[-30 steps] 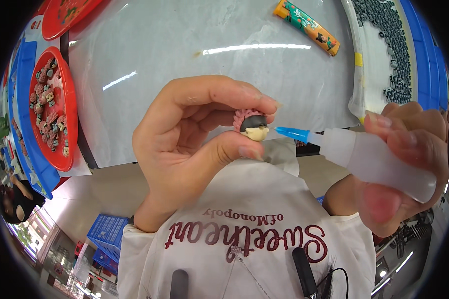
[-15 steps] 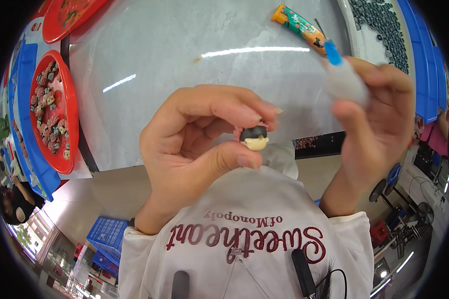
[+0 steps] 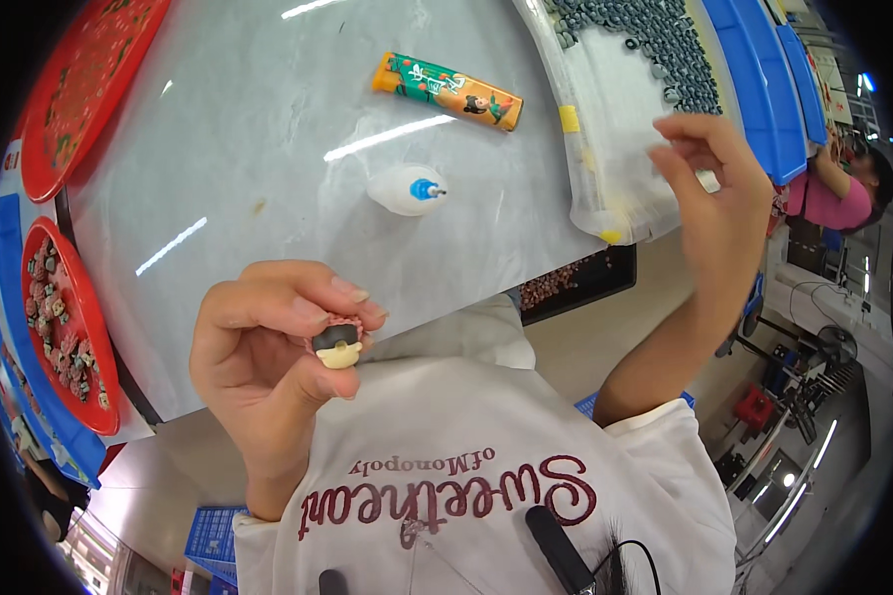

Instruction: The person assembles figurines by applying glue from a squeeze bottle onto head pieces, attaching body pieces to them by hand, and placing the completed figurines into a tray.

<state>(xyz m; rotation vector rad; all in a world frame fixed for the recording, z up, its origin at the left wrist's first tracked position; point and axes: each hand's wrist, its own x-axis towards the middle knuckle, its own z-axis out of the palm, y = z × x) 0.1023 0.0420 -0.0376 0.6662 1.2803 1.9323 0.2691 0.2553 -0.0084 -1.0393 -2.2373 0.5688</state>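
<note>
Between the thumb and fingers of my left hand point(image 3: 268, 347) is a small doll head point(image 3: 338, 349), with a cream face, a dark grey piece above it and pink around the edge. My right hand point(image 3: 709, 178) hovers over the near part of a white tray point(image 3: 615, 139), its thumb and index fingertip a little apart and nothing visible between them. Small dark grey pieces point(image 3: 655, 45) cover the tray's far side. A white squeeze bottle point(image 3: 395, 188) with a blue tip stands on the table point(image 3: 268, 149), beyond my left hand.
An orange and green tube-shaped pack point(image 3: 451, 91) lies behind the bottle. At the left are a red tray point(image 3: 104, 392) of small pink figures and another red tray point(image 3: 89, 94). Blue bins point(image 3: 754, 89) line the right; a person in pink point(image 3: 843, 198) sits beyond them.
My right hand has let go of the squeeze bottle, now standing on the table, and is over the white tray. My left hand still holds the doll head. The view has shifted right.
</note>
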